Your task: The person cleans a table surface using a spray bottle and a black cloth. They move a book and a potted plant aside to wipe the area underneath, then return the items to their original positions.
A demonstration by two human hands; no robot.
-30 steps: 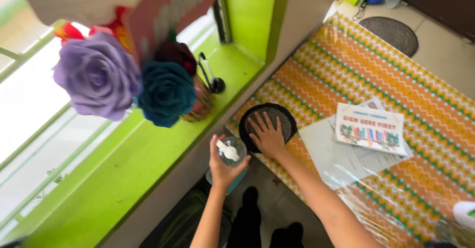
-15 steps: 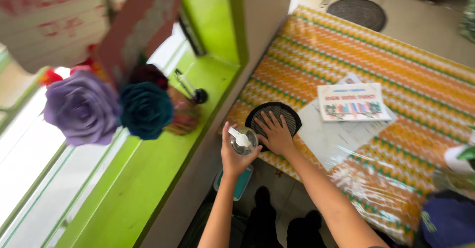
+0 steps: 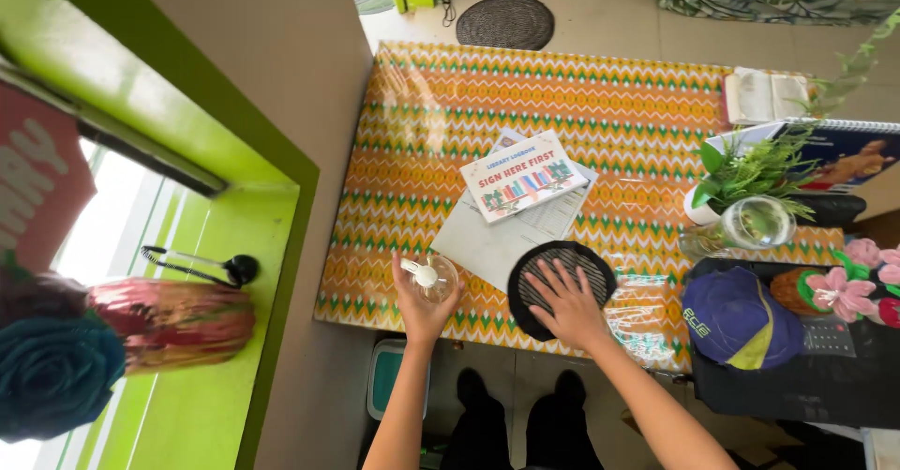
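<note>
Down at the near edge of the bench: left hand with grip clamped round a clear spray bottle, held just above the zigzag cloth. Beside it, right hand flat, fingers spread apart, on a round black mat, near a printed card.
</note>
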